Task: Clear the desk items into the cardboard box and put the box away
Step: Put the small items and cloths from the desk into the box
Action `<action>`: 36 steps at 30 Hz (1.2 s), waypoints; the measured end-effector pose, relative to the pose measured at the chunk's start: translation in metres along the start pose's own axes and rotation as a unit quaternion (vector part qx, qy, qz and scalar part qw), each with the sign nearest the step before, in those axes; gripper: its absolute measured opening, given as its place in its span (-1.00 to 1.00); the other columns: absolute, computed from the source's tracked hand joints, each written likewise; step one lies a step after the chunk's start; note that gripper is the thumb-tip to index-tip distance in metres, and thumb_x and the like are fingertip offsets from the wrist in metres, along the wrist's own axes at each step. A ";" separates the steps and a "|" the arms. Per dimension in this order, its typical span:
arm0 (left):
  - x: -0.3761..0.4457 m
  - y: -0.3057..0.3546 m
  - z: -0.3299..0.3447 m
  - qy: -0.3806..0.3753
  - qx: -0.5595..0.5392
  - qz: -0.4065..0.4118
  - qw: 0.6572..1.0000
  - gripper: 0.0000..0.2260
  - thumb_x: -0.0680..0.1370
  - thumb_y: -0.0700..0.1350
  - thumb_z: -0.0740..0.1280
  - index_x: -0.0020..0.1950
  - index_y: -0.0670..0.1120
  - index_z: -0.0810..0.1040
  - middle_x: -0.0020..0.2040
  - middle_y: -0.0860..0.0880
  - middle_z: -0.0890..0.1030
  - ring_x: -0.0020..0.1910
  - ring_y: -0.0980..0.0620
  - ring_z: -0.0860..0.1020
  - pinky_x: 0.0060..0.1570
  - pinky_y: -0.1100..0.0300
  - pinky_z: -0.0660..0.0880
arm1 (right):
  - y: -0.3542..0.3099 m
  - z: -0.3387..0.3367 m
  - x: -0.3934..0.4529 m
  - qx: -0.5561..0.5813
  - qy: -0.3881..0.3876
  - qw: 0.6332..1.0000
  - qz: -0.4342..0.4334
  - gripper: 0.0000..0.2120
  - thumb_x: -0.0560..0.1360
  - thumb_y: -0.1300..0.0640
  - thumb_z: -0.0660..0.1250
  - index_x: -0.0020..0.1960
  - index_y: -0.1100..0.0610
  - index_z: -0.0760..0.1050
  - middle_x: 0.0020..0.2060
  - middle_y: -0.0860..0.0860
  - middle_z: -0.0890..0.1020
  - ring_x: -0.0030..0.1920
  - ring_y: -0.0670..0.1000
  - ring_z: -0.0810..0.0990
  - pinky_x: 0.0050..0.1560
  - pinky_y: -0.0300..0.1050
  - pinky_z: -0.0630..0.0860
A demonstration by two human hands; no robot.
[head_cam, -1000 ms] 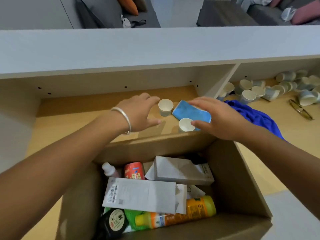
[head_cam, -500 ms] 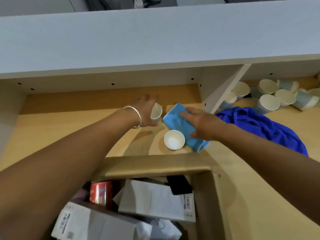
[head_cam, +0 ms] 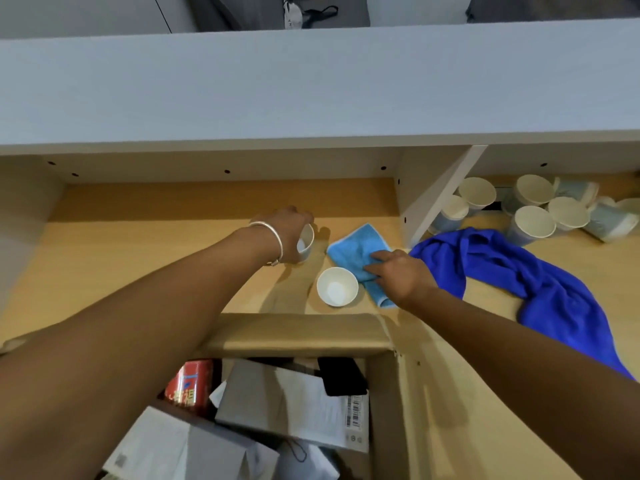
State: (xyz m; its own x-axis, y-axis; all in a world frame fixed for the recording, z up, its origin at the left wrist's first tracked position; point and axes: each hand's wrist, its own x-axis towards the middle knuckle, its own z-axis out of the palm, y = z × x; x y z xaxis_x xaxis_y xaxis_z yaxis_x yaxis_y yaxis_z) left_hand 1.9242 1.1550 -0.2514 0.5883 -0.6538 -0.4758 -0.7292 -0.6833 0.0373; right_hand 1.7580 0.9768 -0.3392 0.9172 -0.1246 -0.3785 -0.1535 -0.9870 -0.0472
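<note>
The open brown cardboard box (head_cam: 388, 393) fills the lower centre of the frame, packed with white cartons and a red can (head_cam: 188, 384). Above it on the wooden counter (head_cam: 138, 258), the left hand (head_cam: 289, 235) has its fingers wrapped around a small tilted white paper cup (head_cam: 306, 239). The right hand (head_cam: 401, 277) pinches a light blue folded cloth (head_cam: 356, 251), beside a second upright white paper cup (head_cam: 337, 286).

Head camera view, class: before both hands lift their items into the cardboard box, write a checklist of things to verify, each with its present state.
1. Left hand wraps the tilted white paper cup: ok.
2. Right hand rests on the light blue folded cloth; pinched firmly: cannot tell.
3. Second white paper cup stands upright and untouched between the hands: ok.
4. Brown cardboard box open: ok.
5. Room left inside: cannot tell.
</note>
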 end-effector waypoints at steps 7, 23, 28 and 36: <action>-0.101 -0.023 -0.053 0.138 -0.036 0.032 0.989 -0.41 0.37 0.18 0.44 0.32 0.05 0.33 0.20 0.01 0.49 0.01 -0.06 0.53 -0.11 0.05 0.55 | -0.010 -0.069 -0.049 0.118 0.159 0.978 0.062 -0.72 0.54 0.12 0.25 0.22 0.01 0.56 0.25 0.03 0.53 0.18 0.10 0.52 0.08 -0.03 0.48; -0.308 -0.101 -0.034 0.242 -0.079 0.096 0.962 -0.30 0.35 0.29 0.39 0.43 0.14 0.26 0.31 0.09 0.43 0.18 0.03 0.50 0.06 0.01 0.52 | -0.195 -0.175 -0.223 0.132 0.184 0.964 -0.139 -0.60 0.48 -0.07 0.25 0.30 -0.14 0.48 0.27 -0.26 0.43 0.20 -0.25 0.40 0.17 -0.27 0.38; -0.320 -0.111 0.005 0.192 -0.069 0.096 0.974 -0.23 0.36 0.26 0.42 0.49 0.17 0.17 0.43 0.16 0.33 0.32 0.09 0.40 0.16 0.13 0.46 | -0.211 -0.140 -0.233 0.086 0.069 0.979 -0.172 -0.58 0.48 -0.16 0.27 0.33 -0.23 0.41 0.29 -0.34 0.38 0.27 -0.31 0.33 0.25 -0.30 0.37; -0.289 -0.100 0.017 0.172 -0.096 0.084 0.977 -0.29 0.41 0.27 0.36 0.49 0.13 0.19 0.41 0.14 0.33 0.31 0.13 0.38 0.12 0.20 0.45 | -0.171 -0.142 -0.211 0.126 0.135 0.981 -0.051 -0.65 0.48 -0.11 0.26 0.27 -0.18 0.47 0.17 -0.26 0.53 0.15 -0.23 0.47 0.19 -0.16 0.49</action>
State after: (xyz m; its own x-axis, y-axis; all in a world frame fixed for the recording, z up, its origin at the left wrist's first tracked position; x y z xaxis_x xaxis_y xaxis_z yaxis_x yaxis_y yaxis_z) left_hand 1.8218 1.4178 -0.1323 0.5723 -0.8102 -0.1270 -0.7664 -0.5835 0.2688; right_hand 1.6433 1.1573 -0.1198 0.9914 -0.0821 -0.1021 -0.1103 -0.9438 -0.3116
